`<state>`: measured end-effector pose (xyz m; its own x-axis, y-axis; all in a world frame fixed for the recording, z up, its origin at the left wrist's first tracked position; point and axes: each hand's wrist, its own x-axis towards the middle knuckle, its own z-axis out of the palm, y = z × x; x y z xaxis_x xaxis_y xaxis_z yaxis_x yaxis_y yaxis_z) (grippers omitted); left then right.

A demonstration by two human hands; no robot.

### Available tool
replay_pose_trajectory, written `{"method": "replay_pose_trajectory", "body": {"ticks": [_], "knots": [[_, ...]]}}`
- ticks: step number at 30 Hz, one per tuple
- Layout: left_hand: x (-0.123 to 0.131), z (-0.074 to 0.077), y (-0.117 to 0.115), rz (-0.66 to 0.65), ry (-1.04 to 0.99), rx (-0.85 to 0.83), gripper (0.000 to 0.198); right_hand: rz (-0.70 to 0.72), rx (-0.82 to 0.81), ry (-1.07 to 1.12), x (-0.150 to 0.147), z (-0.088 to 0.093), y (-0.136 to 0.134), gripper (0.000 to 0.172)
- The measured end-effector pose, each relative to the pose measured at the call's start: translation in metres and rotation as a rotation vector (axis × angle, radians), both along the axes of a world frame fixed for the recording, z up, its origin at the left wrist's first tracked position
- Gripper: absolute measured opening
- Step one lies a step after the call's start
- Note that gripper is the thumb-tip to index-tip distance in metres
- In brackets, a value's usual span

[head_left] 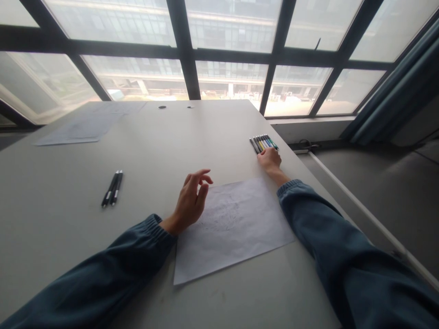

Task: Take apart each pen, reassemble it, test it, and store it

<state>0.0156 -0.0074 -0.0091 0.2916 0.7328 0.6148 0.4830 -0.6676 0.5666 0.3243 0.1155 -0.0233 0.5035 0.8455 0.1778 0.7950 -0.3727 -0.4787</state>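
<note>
A sheet of white paper (236,237) with a faint drawing on it lies on the table in front of me. My left hand (191,196) is over the sheet's left edge, fingers loosely bent and apart, with nothing in it. At the table's right side, my right hand (270,159) is closed at the near end of a row of pens (261,142). The pens lie side by side, with black, yellow, blue and green barrels. My right fingertips are hidden, so I cannot tell whether a pen is between them.
Two or so black pens (112,188) lie together on the white table (147,265) to the left. More paper sheets (82,125) rest at the far left corner. Two small dark round spots (162,107) show near the far edge. Windows stand beyond; a blue curtain (387,91) hangs at right.
</note>
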Motion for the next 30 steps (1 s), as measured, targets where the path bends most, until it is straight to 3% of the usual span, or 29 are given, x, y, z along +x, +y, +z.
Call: {"method": "replay_pose_trajectory", "body": {"ticks": [30], "knots": [[0.0009, 0.0018, -0.0016, -0.15, 0.076, -0.04, 0.028, 0.023, 0.022, -0.03, -0.0001, -0.0008, 0.0003, 0.018]]}}
